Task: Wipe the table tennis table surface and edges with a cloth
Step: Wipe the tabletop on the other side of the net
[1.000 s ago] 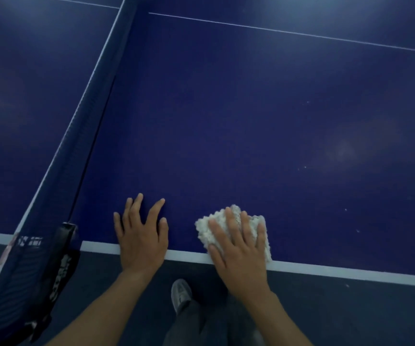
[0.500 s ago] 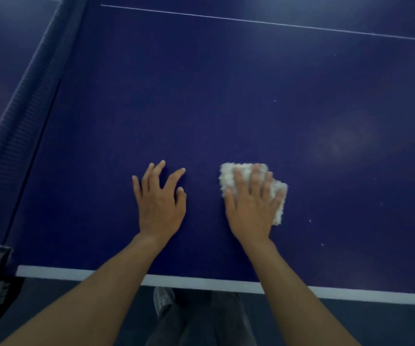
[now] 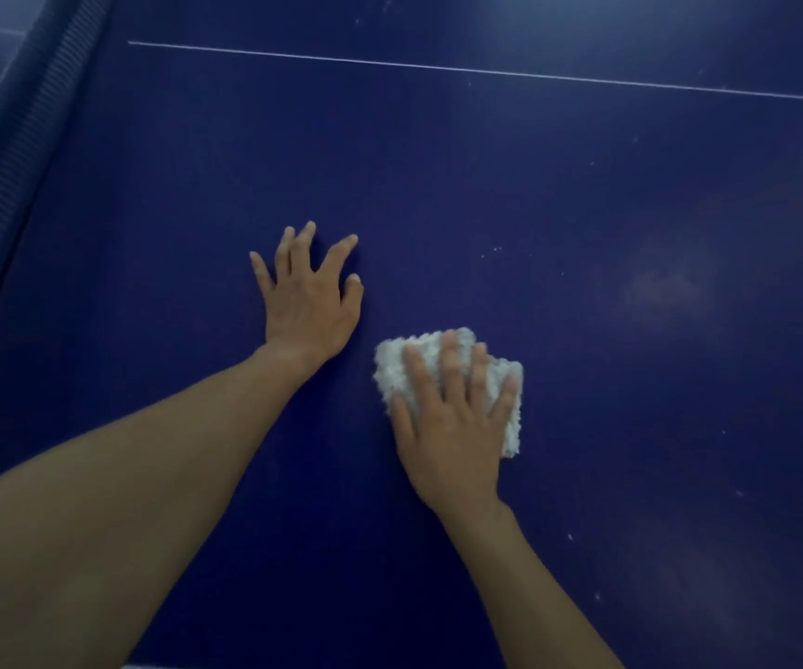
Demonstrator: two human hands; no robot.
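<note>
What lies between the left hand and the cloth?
Only bare blue table surface separates the left hand from the cloth, in the head view.

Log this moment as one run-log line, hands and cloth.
phase: surface wipe | right hand: flat, pressing white cloth onto table | left hand: spread flat on table, no cloth | net: far left

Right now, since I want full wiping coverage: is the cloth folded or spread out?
Folded, apparently: the cloth is a compact thick pad under the flat right hand.
</note>
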